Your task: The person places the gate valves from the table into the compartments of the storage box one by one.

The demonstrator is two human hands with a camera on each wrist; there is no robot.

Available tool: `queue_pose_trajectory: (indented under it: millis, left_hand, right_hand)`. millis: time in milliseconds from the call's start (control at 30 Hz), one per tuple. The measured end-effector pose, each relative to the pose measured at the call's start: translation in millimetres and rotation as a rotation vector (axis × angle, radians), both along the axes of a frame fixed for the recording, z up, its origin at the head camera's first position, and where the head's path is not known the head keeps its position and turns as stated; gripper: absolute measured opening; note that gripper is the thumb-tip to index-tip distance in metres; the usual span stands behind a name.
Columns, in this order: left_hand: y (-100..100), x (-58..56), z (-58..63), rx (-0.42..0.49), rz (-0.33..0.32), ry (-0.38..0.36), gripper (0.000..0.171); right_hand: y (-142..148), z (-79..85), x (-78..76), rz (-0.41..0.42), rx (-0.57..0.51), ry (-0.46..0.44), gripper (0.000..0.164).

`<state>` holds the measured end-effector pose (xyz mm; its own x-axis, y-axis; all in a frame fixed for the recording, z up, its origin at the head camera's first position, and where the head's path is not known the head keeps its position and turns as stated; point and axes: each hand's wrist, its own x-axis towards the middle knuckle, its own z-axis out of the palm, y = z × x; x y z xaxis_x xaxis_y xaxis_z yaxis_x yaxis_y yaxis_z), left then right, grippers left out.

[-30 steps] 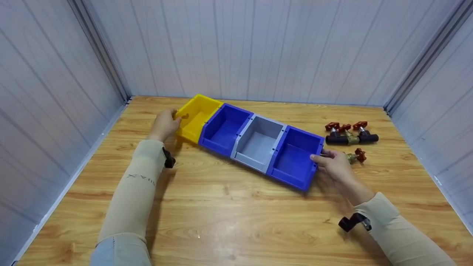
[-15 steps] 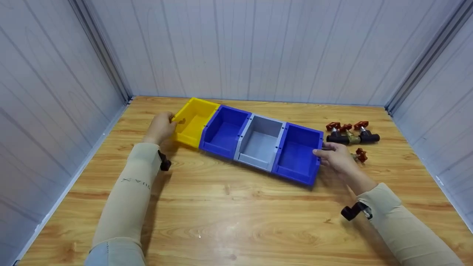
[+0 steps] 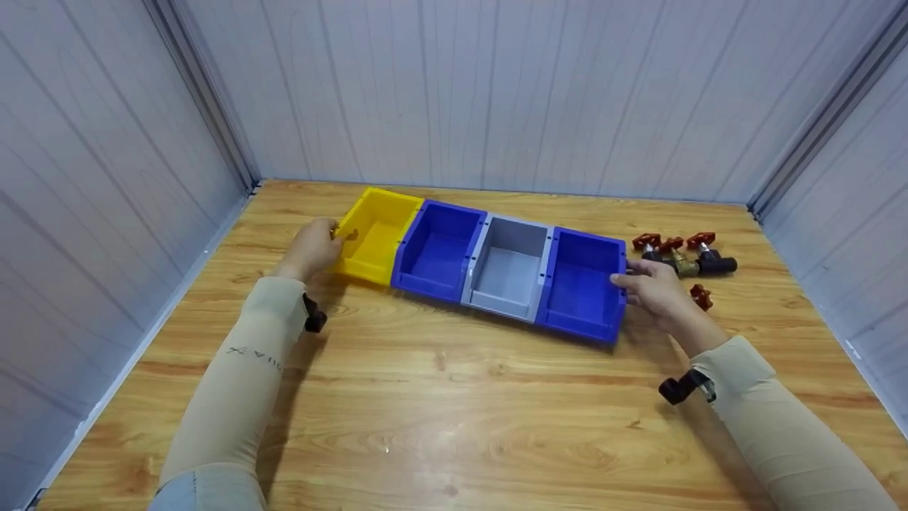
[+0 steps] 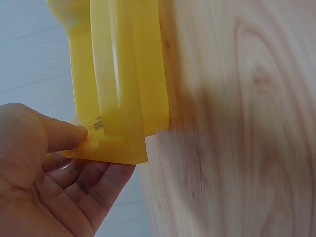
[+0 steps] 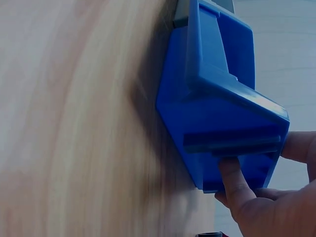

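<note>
A joined row of plastic storage bins slants across the table, its right end nearer me. From left to right come a yellow bin (image 3: pixel 376 238), a blue bin (image 3: pixel 441 248), a grey bin (image 3: pixel 507 266) and a second blue bin (image 3: pixel 582 287). All look bare inside. My left hand (image 3: pixel 310 248) grips the yellow bin's outer side wall, thumb over the rim and fingers beneath, as the left wrist view shows. At the other end, my right hand (image 3: pixel 656 294) holds the outer blue bin's side wall, one finger tucked under its ledge (image 5: pixel 232 140). Shadows fall below both ends.
Red-handled valves on black pipe fittings (image 3: pixel 716 265) lie right of the row, behind my right hand. Another red valve handle (image 3: pixel 701 297) shows beside that hand, partly hidden. White panel walls (image 3: pixel 454 92) enclose the wooden table (image 3: pixel 440 411) at the back and sides.
The row has turned, its right end swinging away from me and slightly right, so it slants less. Both hands have kept hold of its ends. The view has shifted slightly.
</note>
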<state>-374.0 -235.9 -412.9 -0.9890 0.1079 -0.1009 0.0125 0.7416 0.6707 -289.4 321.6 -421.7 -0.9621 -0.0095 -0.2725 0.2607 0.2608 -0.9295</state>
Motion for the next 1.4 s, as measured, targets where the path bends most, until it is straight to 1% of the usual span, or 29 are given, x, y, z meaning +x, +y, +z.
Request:
queue_pose_trajectory:
  millis: [167,300,567,733,800,867,1100,1233,1400]
  left_hand:
    - [3,4.7,1.6,0.002,-0.019,0.001,0.047]
    - [2,10.8,-0.3,0.003,-0.036,0.004,0.047]
    - [-1,19.4,-3.5,-0.012,-0.064,0.051,0.042]
    - [-1,24.6,-3.4,0.005,-0.073,0.022,0.043]
    - [0,25.9,-4.2,0.015,-0.065,0.010,0.042]
    - [0,27.2,-4.5,0.019,-0.056,0.005,0.043]
    - [4,31.8,-2.8,0.036,-0.049,0.002,0.042]
    - [8,32.3,-3.8,0.043,-0.039,-0.011,0.042]
    - [13,30.0,-5.1,0.032,-0.045,0.002,0.042]
  right_hand:
    - [6,4.0,-4.4,0.029,0.034,0.008,0.070]
    - [10,5.7,-7.1,0.045,0.079,-0.005,0.069]
    - [15,9.3,-16.6,0.062,0.124,-0.047,0.074]
    - [17,11.3,-23.1,0.076,0.158,-0.055,0.075]
    - [18,11.5,-25.3,0.080,0.165,-0.060,0.075]
    - [18,11.6,-27.8,0.086,0.165,-0.061,0.075]
    - [19,13.1,-39.5,0.094,0.099,-0.067,0.073]
    - [24,14.8,-45.2,0.100,0.107,-0.073,0.071]
    - [32,16.3,-51.0,0.114,0.114,-0.072,0.071]
